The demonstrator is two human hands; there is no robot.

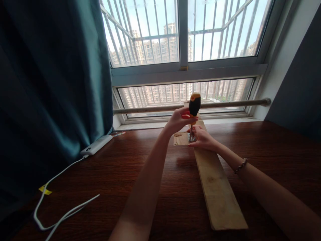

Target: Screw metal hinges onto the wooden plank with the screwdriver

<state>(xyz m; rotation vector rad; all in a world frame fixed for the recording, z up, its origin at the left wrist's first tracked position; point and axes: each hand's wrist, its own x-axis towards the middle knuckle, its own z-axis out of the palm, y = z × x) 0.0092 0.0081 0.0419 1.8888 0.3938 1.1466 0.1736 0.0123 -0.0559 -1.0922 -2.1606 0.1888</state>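
Observation:
My left hand (178, 121) grips a screwdriver (195, 104) with a black and yellow handle, held nearly upright. The shaft points down at a small metal hinge (190, 138), which lies where a short wood piece (180, 138) meets a long wooden board (217, 180). Thumb and fingers of my right hand (202, 138) close around the hinge from the right, above the board. Whether the screwdriver tip sits in a screw is too small to make out. Part of the hinge is hidden behind my right fingers.
On the dark brown wooden table (140, 160), a white power strip (97, 145) lies by the blue curtain (57, 67). Its white cable (67, 214) loops across the left front. A metal rail (233, 104) and a barred window stand behind the table.

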